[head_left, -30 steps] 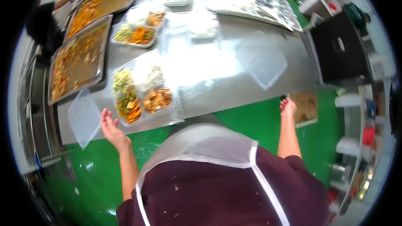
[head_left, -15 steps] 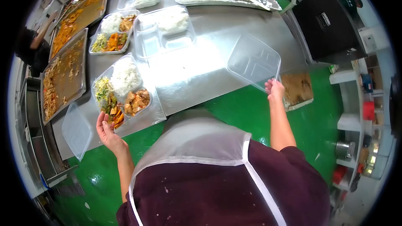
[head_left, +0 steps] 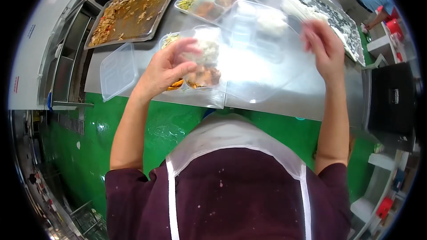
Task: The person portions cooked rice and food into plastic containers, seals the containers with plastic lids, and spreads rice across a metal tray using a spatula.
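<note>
Clear lid (head_left: 262, 84), one, blurred, between two hands (head_left: 167, 69) (head_left: 325, 46).

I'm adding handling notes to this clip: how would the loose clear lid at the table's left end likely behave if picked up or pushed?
The clear lid is probably light, as it looks like thin, see-through plastic. It likely flexes somewhat. Pushed toward the person, it might tip off, since one corner juts past the edge of the steel table.

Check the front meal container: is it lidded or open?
Open, it seems: a blurred clear lid spreads well past the right side of the container, over the tabletop, not squared to its rim.
</note>
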A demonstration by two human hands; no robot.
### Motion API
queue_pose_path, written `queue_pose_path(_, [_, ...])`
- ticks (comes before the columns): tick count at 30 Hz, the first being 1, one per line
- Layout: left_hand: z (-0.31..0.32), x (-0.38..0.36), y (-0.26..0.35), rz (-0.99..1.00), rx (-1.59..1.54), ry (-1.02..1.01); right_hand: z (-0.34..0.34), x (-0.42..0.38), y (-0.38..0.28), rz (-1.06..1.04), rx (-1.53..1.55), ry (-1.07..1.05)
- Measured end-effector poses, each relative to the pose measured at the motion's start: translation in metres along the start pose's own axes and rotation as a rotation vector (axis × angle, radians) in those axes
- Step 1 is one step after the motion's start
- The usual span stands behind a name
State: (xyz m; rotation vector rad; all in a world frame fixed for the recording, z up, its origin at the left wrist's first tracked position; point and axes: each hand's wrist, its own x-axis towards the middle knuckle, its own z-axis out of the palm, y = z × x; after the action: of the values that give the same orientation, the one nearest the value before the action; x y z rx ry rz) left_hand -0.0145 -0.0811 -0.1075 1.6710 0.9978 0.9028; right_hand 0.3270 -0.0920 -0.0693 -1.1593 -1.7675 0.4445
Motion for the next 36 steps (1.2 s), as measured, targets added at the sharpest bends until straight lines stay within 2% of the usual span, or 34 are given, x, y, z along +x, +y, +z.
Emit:
queue_pose_path(1, [-0.011, -0.005, -0.004, -0.060, -0.021, -0.010, 0.010, 0.021, -0.009, -0.071, -0.051, -0.049])
queue_pose_path(2, [-0.017, -0.010, -0.009, -0.122, -0.043, -0.020, 0.026, 0.040, -0.017, -0.160, -0.063, 0.053])
queue_pose_path(3, [-0.015, -0.015, -0.017, -0.072, -0.049, 0.189, 0.043, 0.056, -0.022, -0.247, -0.072, 0.157])
queue_pose_path(5, [-0.022, -0.033, -0.043, -0.169, -0.223, 0.393, 0.065, 0.069, -0.011, -0.190, -0.090, 0.215])
queue_pose_path(7, [-0.023, -0.052, -0.072, -0.221, -0.308, 0.553, 0.094, 0.055, 0.039, 0.081, -0.114, 0.106])
queue_pose_path(8, [-0.019, -0.060, -0.082, -0.245, -0.328, 0.587, 0.113, 0.036, 0.057, 0.309, -0.008, -0.133])
queue_pose_path(9, [-0.013, -0.065, -0.092, -0.289, -0.358, 0.618, 0.143, 0.009, 0.086, 0.282, 0.033, -0.195])
queue_pose_path(10, [-0.011, -0.069, -0.099, -0.338, -0.392, 0.646, 0.152, -0.007, 0.056, 0.514, 0.279, -0.378])
queue_pose_path(11, [-0.013, -0.071, -0.103, -0.345, -0.411, 0.632, 0.162, -0.018, 0.035, 0.649, 0.359, -0.455])
queue_pose_path(12, [-0.012, -0.073, -0.106, -0.353, -0.429, 0.614, 0.168, -0.024, 0.022, 0.690, 0.296, -0.434])
queue_pose_path(14, [-0.012, -0.078, -0.116, -0.359, -0.433, 0.603, 0.178, -0.038, 0.041, 0.736, 0.394, -0.436])
queue_pose_path(16, [-0.013, -0.078, -0.126, -0.341, -0.400, 0.626, 0.183, -0.053, 0.045, 0.798, 0.414, -0.372])
queue_pose_path(21, [-0.014, -0.091, -0.133, -0.353, -0.637, 0.618, 0.200, -0.086, 0.046, 0.921, 0.427, -0.226])
queue_pose_path(24, [-0.019, -0.103, -0.145, -0.315, -0.670, 0.621, 0.212, -0.092, 0.048, 0.962, 0.483, -0.142])
queue_pose_path(28, [-0.026, -0.098, -0.157, -0.383, -0.357, 0.673, 0.214, -0.082, 0.046, 0.988, 0.485, -0.200])
queue_pose_path(33, [-0.034, -0.084, -0.180, -0.348, -0.229, 0.714, 0.221, -0.083, 0.055, 1.031, 0.523, -0.155])
queue_pose_path(36, [-0.037, -0.081, -0.179, -0.321, -0.034, 0.676, 0.221, -0.081, 0.048, 1.041, 0.523, -0.132])
